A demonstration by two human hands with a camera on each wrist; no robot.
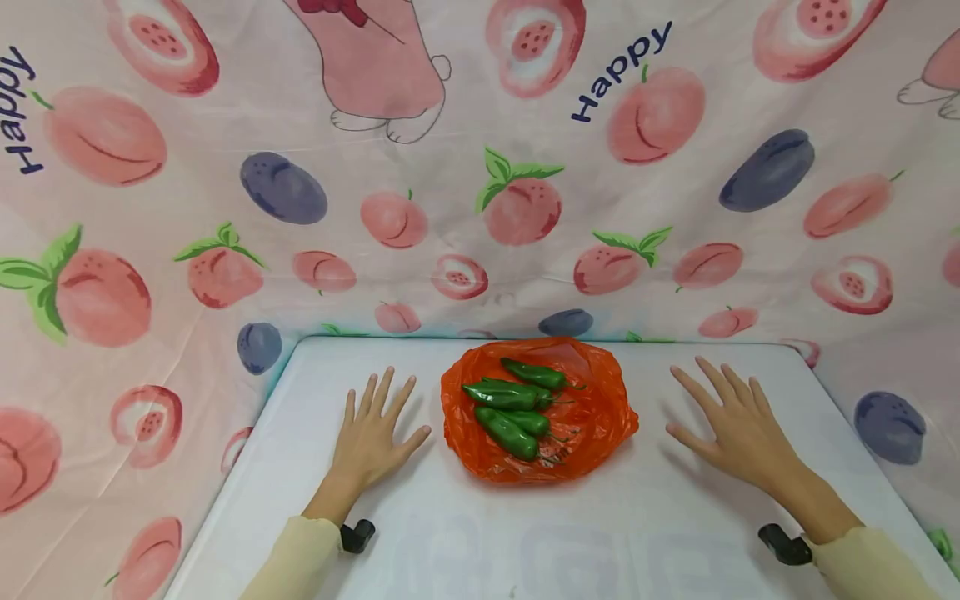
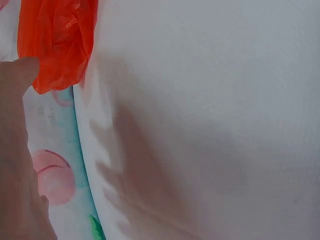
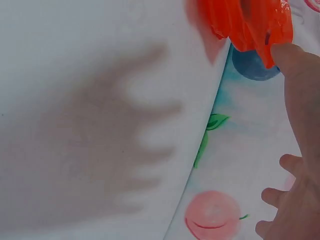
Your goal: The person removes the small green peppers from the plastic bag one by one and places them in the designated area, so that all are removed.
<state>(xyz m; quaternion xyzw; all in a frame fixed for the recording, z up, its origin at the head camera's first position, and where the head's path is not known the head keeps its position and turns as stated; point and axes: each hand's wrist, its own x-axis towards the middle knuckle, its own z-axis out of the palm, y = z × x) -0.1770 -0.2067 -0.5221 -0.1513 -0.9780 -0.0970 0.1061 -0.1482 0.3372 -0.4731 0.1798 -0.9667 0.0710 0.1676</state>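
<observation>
An orange-red plastic bag (image 1: 592, 417) lies spread open on the white table. On it rest several green peppers (image 1: 510, 395) with thin stems. To the left of the bag, my left hand (image 1: 371, 437) hovers palm down, its fingers straight and spread, holding nothing. On the bag's other side my right hand (image 1: 738, 425) is held the same way, apart from the bag and with nothing in it. Both wrist views show a hand's shadow on the tabletop and a part of the bag (image 2: 60, 45) beyond the thumb.
The white table (image 1: 570, 542) reaches back to a pink cloth (image 1: 450, 183) printed with peaches, plums and lettering, which hangs behind and along the sides. A small black device (image 1: 357, 536) sits at the left wrist and another black device (image 1: 784, 545) at the right.
</observation>
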